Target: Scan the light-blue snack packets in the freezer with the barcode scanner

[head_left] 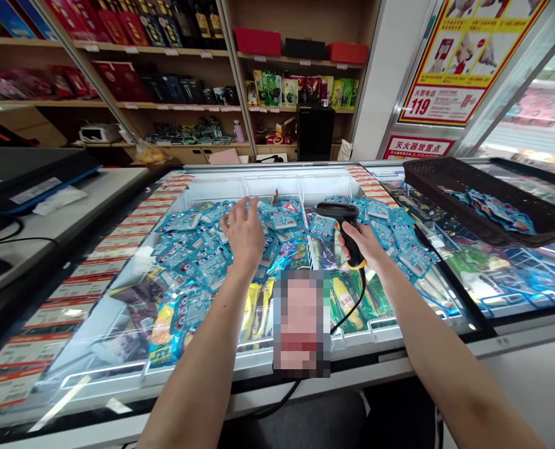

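Observation:
My right hand (365, 244) grips a black and yellow barcode scanner (351, 234) by its handle; its head points left and a cable hangs down from it. My left hand (244, 234) is over a spread of small blue packets (197, 234), fingers apart and bent a little, holding nothing that I can see. Whether its fingertips touch a packet I cannot tell. More blue packets (411, 246) lie to the right, beyond the scanner. The packets rest on the glass top of a chest freezer (268, 174), with wrapped ice creams (347, 302) under the glass.
A dark brown basket (446, 218) with several blue packets stands at the right. In front, a blurred patch (302, 324) hides something upright near the freezer's edge. Price labels (95, 271) line the left side. A counter (81, 206) with a black device is at far left.

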`<state>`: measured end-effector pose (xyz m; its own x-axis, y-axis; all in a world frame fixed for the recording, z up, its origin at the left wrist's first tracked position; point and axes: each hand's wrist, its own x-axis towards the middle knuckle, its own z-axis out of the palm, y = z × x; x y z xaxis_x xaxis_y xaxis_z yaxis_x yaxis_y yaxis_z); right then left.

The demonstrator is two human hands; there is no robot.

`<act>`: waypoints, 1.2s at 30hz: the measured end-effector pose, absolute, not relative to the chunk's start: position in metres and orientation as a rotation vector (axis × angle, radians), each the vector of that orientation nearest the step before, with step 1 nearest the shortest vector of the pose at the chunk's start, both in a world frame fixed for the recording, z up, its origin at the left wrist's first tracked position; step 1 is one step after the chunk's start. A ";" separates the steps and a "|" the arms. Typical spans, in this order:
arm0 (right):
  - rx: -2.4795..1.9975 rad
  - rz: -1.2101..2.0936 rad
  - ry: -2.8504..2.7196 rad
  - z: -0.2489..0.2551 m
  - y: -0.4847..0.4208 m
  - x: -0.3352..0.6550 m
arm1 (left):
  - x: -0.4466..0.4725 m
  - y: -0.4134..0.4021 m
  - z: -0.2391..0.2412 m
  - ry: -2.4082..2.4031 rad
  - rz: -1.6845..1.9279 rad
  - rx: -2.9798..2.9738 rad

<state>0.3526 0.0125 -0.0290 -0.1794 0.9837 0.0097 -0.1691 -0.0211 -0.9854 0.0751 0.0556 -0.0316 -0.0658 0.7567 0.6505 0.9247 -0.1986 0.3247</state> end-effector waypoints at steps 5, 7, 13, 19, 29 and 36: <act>-1.002 1.400 -1.158 -0.028 0.015 0.354 | 0.108 0.058 -0.039 -1.376 -0.784 -2.594; -1.004 1.392 -1.155 -0.028 0.015 0.355 | 0.118 0.059 -0.044 -1.256 -0.669 -2.720; -0.994 1.380 -1.149 -0.027 0.016 0.356 | 0.128 0.057 -0.054 -1.286 -0.509 -2.742; -0.997 1.395 -1.130 -0.026 0.016 0.355 | 0.129 0.052 -0.050 -1.394 -0.480 -2.534; -1.035 1.392 -1.129 -0.023 0.012 0.351 | 0.122 0.061 -0.058 -1.280 -0.537 -2.480; -1.031 1.401 -1.156 -0.027 0.015 0.353 | 0.119 0.058 -0.051 -1.653 -1.091 -2.411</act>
<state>0.3527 0.0150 -0.0274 -0.1307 0.9913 -0.0142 -0.1739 -0.0370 -0.9841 0.1187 0.0583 -0.0513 0.1943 0.8109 0.5519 0.8260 -0.4387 0.3539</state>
